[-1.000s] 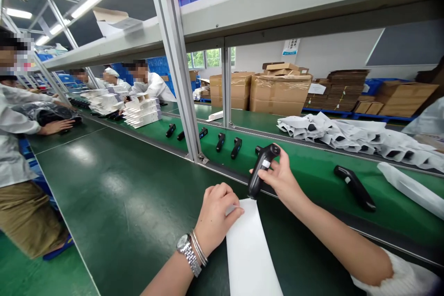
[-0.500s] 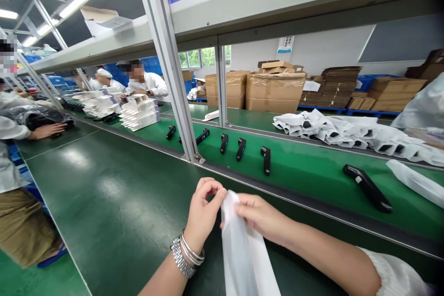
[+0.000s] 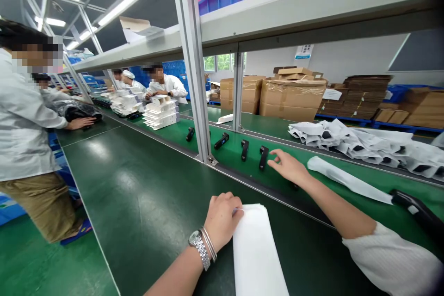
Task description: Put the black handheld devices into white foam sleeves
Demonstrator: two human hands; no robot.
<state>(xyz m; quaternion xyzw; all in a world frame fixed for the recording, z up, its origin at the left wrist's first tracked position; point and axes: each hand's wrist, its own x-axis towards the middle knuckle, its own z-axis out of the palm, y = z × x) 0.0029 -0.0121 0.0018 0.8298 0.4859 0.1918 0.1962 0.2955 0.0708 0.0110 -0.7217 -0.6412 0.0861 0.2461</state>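
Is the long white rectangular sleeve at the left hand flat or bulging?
Flat: the long white rectangular sleeve shows a smooth face without any bulge.

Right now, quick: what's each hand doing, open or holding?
Left hand: closed, pinching the top edge of the white bags.
Right hand: open, nothing visible in it, beside a black gadget.

White wrapping [image 3: 258, 249] on bench [image 3: 145, 212], devices [image 3: 263, 158] on belt [image 3: 367, 203]

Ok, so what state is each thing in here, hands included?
Left hand: closed on the white sleeve's edge
White sleeve: flat on the bench
Right hand: open, beside a black device
Black device: unbagged, on green belt
Far-right device: unbagged, partly out of frame
Long white bag: lying on belt, contents unclear
Bag pile: heaped, dark contents showing
White cartons: stacked
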